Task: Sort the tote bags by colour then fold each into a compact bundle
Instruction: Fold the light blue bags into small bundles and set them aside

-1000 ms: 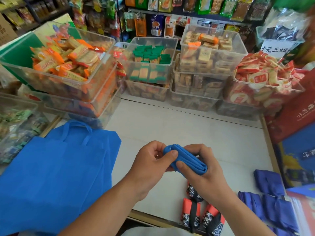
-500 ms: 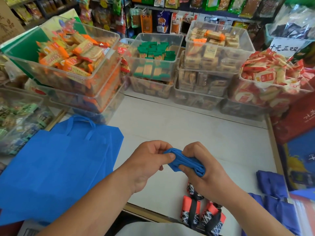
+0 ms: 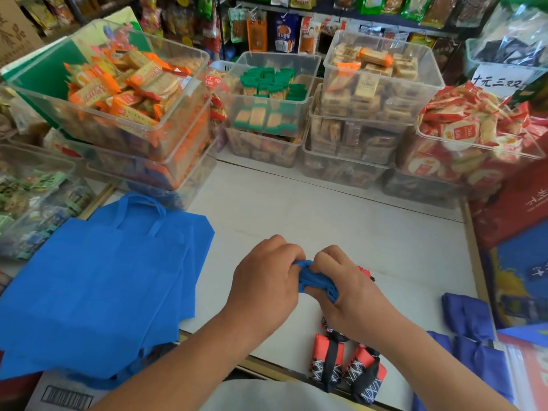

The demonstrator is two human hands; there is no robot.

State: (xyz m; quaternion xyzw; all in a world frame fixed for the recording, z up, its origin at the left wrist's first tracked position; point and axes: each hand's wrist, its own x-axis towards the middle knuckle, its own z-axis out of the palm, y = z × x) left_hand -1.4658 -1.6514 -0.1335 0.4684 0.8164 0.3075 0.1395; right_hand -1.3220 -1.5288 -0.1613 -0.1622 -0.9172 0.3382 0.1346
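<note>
**Tightening the blue tote bag into a bundle**

The blue tote bag (image 3: 315, 278) is already reduced to a short, crumpled roll. It is held between both hands just above the tabletop (image 3: 326, 221), toward its 6 o'clock edge. The step in hand appears to be the final compaction.

1. Hold the roll's layers squeezed together so they cannot spring apart.
2. Wind or tuck any loose end tightly against the roll. Slack here is likely to let the bundle open once it is set down.
3. Release only when the bundle holds its own shape.

Grip state:
- The left hand (image 3: 267, 289) has a narrow grip, with its fingers curled onto the roll's left end.
- The right hand (image 3: 348, 295) has a closed grip round the right part, and blue fabric shows under its fingers.
- Whether a handle loop is being drawn round the roll cannot be told.

Surroundings, relative to the hands:
- 9 o'clock: flat blue bags (image 3: 103, 286) lie stacked and unfolded, overhanging the tabletop's left side.
- 5 o'clock: red patterned bundles (image 3: 327, 358), strapped in black, lie at the near edge.
- 4 o'clock: dark blue bundles (image 3: 465, 314) lie well apart from the hands.
- 12 o'clock: clear snack bins (image 3: 272, 93) stand along the far side.
</note>
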